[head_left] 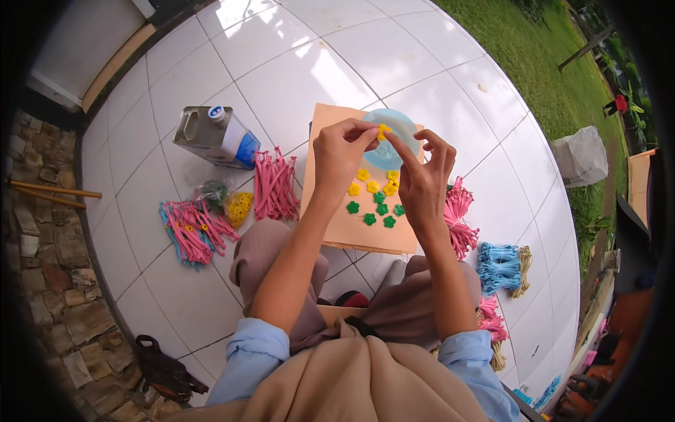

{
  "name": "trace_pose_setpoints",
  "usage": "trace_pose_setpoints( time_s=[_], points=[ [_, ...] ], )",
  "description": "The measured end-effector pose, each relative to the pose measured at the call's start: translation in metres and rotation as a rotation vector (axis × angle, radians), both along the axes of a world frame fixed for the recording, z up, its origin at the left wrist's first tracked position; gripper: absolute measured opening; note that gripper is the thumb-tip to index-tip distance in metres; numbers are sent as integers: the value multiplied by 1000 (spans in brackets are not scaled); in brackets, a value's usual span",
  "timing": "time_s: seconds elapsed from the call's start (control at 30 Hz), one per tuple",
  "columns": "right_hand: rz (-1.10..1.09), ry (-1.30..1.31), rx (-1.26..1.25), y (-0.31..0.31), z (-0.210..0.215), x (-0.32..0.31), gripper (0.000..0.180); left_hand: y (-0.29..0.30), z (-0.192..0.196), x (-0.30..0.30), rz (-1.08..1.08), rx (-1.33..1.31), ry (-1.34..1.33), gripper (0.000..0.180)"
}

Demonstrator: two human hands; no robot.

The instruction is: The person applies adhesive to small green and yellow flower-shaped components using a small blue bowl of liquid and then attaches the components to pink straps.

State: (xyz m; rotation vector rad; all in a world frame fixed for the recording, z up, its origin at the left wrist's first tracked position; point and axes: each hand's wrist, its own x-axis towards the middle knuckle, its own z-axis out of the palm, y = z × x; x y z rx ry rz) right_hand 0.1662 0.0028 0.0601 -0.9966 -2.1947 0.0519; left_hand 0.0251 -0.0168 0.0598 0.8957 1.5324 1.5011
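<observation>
Both hands are up over the tan board (362, 235) that lies on the white tiled floor (281, 77), and the action is all at the fingertips: the left hand (341, 151) and the right hand (422, 179) both pinch one small yellow flower piece (382, 131), each grip closed on it from its own side, held in the air just above the light blue dish (394, 137) at the board's far end. It looks like the shaping or separating step on this one piece. Below it on the board sit more yellow flowers (373, 184) and, nearer, a cluster of green flowers (376, 211). To the left lie a pink bundle of strips (274, 186), a small heap of yellow pieces (240, 205) and a metal can (214, 135); to the right, blue strips (499, 266). The next move, I judge, calls for a gentle, steady pinch, since the piece is tiny and easy to drop among the others.
</observation>
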Motion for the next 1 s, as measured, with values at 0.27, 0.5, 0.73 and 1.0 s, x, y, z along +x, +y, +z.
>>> trace_pose_setpoints(
  time_s=[0.27,0.5,0.73,1.0],
  points=[
    [-31,-80,61,2,-6,1,46,1,-5,-2,-36,4,-134,16],
    [-96,-53,83,5,-4,13,43,2,-6,0,-73,-41,-110,14],
    [-145,62,-799,6,-62,33,24,-3,-59,22,-160,-215,751,8],
    [-73,33,-580,-2,-79,20,32,7,-77,39,-131,-230,774,7]
  ],
)
